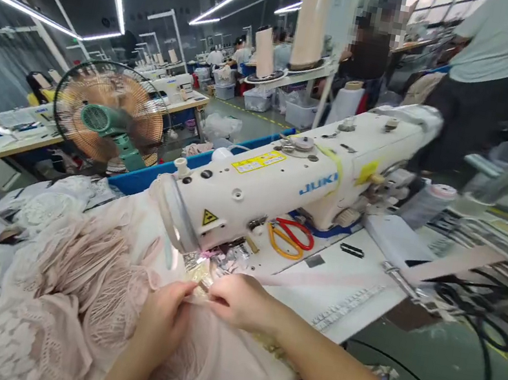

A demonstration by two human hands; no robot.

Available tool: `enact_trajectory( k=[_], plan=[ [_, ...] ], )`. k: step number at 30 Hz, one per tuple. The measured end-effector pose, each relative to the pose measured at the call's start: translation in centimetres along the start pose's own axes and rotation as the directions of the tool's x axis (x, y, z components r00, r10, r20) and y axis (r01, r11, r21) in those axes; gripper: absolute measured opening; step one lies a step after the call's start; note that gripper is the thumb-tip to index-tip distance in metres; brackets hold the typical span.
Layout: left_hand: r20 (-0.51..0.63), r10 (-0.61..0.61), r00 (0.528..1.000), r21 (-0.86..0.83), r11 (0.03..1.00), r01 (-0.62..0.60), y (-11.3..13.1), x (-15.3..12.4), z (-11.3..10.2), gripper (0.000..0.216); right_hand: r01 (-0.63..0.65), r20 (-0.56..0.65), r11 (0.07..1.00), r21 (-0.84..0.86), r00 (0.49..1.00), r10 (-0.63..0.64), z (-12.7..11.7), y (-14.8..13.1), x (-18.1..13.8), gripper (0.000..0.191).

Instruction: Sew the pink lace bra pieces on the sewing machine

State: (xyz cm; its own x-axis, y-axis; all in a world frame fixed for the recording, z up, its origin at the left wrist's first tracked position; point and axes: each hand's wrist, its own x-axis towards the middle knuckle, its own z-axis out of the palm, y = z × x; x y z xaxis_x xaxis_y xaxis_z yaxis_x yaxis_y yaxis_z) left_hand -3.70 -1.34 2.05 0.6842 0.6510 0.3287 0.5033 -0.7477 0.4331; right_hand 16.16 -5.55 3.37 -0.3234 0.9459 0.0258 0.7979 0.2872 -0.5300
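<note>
Pink cloth: A big heap of pale pink, thin, lacy cloth (85,278) lies at the front left, bunched up in soft folds. Its long way runs from the low left up to the needle end of the machine. The end near the needle points up and right, away from the person.
Left hand: The left hand (164,322) is nearly closed, thumb and finger pinching the cloth edge just in front of the needle end.
Right hand: The right hand (239,299) is curled up small, with its fingertips on the cloth, just beside the left one. I cannot tell how tight it grips.
Sewing machine: The long white metal sewing machine (281,175) with blue letters slants from the needle end, near the hands, up to the far right.
Scissors: Scissors with red and orange loop handles (293,241) lie on the white flat bench (347,272), beside the machine.
Pink strip: A flat pale pink strip (459,265) slants down and left at the right side.
Fan: A round fan with a green middle (109,119) stands behind, on the left.
</note>
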Motion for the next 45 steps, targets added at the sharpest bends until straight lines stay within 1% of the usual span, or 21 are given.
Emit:
enact_trajectory(
  k=[2, 3, 4, 5, 6, 7, 8, 9, 10, 11, 12, 13, 14, 18, 21, 25, 28, 32, 40, 43, 45],
  plan=[
    [0.041, 0.005, 0.999, -0.102, 0.995, -0.001, 1.1, -0.2, -0.4, 0.031, 0.01, -0.108, 0.999, -0.043, 0.994, -0.014, 1.1, -0.1, -0.1, 0.011],
    [-0.005, -0.022, 1.0, -0.142, 0.99, 0.021, 1.7, -0.2, -0.5, 0.028, 0.008, -0.161, 0.998, -0.062, 0.987, -0.018, 1.6, -0.2, -0.2, 0.013],
    [-0.107, -0.07, 0.992, -0.171, 0.984, 0.051, 2.2, -0.3, -0.6, 0.024, 0.007, -0.213, 0.997, -0.078, 0.977, -0.024, 2.2, -0.2, -0.2, 0.015],
    [-0.208, -0.159, 0.965, -0.217, 0.97, 0.113, 2.7, -0.4, -0.6, 0.017, 0.01, -0.26, 0.996, -0.093, 0.965, -0.035, 2.6, -0.2, -0.2, 0.017],
    [-0.238, -0.296, 0.925, -0.305, 0.927, 0.219, 3.1, -0.4, -0.5, 0.016, 0.022, -0.303, 0.994, -0.106, 0.952, -0.053, 3.1, -0.1, -0.2, 0.019],
    [-0.145, -0.442, 0.885, -0.432, 0.833, 0.345, 3.4, -0.4, -0.3, 0.022, 0.037, -0.344, 0.992, -0.121, 0.936, -0.076, 3.4, 0.0, -0.2, 0.022],
    [0.047, -0.558, 0.828, -0.56, 0.672, 0.484, 3.6, -0.3, 0.1, 0.028, 0.055, -0.38, 0.989, -0.137, 0.919, -0.103, 3.7, 0.0, -0.2, 0.024],
    [0.285, -0.599, 0.748, -0.643, 0.459, 0.613, 3.7, -0.2, 0.5, 0.033, 0.072, -0.415, 0.985, -0.156, 0.9, -0.132, 4.0, 0.1, -0.3, 0.026],
    [0.472, -0.576, 0.667, -0.675, 0.25, 0.694, 3.6, 0.0, 0.9, 0.038, 0.088, -0.447, 0.98, -0.177, 0.88, -0.16, 4.2, 0.1, -0.3, 0.028],
    [0.585, -0.537, 0.607, -0.683, 0.078, 0.726, 3.6, 0.2, 1.4, 0.043, 0.103, -0.473, 0.975, -0.199, 0.861, -0.188, 4.3, 0.1, -0.4, 0.03],
    [0.638, -0.51, 0.577, -0.69, -0.046, 0.722, 3.4, 0.3, 1.7, 0.047, 0.118, -0.494, 0.968, -0.22, 0.842, -0.215, 4.4, 0.0, -0.5, 0.032],
    [0.644, -0.509, 0.572, -0.71, -0.119, 0.694, 3.3, 0.5, 2.0, 0.049, 0.135, -0.508, 0.962, -0.239, 0.827, -0.242, 4.5, -0.1, -0.6, 0.033],
    [0.628, -0.521, 0.579, -0.735, -0.152, 0.661, 3.2, 0.6, 2.2, 0.049, 0.153, -0.515, 0.954, -0.257, 0.814, -0.269, 4.6, -0.2, -0.7, 0.034],
    [0.555, -0.554, 0.62, -0.797, -0.143, 0.586, 3.2, 0.7, 2.2, 0.042, 0.216, -0.497, 0.932, -0.292, 0.798, -0.341, 4.8, -0.4, -0.9, 0.031],
    [0.525, -0.568, 0.634, -0.819, -0.137, 0.557, 3.3, 0.6, 1.9, 0.041, 0.202, -0.482, 0.94, -0.273, 0.817, -0.316, 4.9, -0.2, -0.9, 0.029],
    [0.436, -0.634, 0.639, -0.86, -0.084, 0.504, 3.2, 0.7, 1.8, 0.045, 0.239, -0.434, 0.97, -0.04, 0.87, -0.232, 5.0, 0.5, -0.8, 0.026],
    [0.419, -0.643, 0.641, -0.864, -0.066, 0.499, 3.0, 0.5, 1.9, 0.047, 0.25, -0.407, 0.957, 0.149, 0.897, -0.171, 4.9, 1.2, -0.6, 0.025],
    [0.415, -0.635, 0.651, -0.864, -0.051, 0.501, 2.9, 0.3, 2.1, 0.047, 0.224, -0.362, 0.947, 0.23, 0.923, -0.13, 4.5, 1.4, -0.5, 0.023],
    [0.415, -0.624, 0.663, -0.857, -0.025, 0.514, 3.0, 0.4, 2.3, 0.044, 0.181, -0.357, 0.974, 0.133, 0.926, -0.123, 3.4, 0.7, -0.7, 0.023],
    [0.401, -0.632, 0.663, -0.857, -0.004, 0.515, 3.1, 0.3, 2.4, 0.045, 0.129, -0.38, 0.991, 0.045, 0.919, -0.102, 3.3, 0.6, -0.8, 0.022],
    [0.383, -0.627, 0.678, -0.862, 0.022, 0.507, 3.2, 0.2, 2.5, 0.044, 0.102, -0.384, 0.994, -0.046, 0.916, -0.112, 3.3, 0.4, -0.7, 0.021]
  ],
)
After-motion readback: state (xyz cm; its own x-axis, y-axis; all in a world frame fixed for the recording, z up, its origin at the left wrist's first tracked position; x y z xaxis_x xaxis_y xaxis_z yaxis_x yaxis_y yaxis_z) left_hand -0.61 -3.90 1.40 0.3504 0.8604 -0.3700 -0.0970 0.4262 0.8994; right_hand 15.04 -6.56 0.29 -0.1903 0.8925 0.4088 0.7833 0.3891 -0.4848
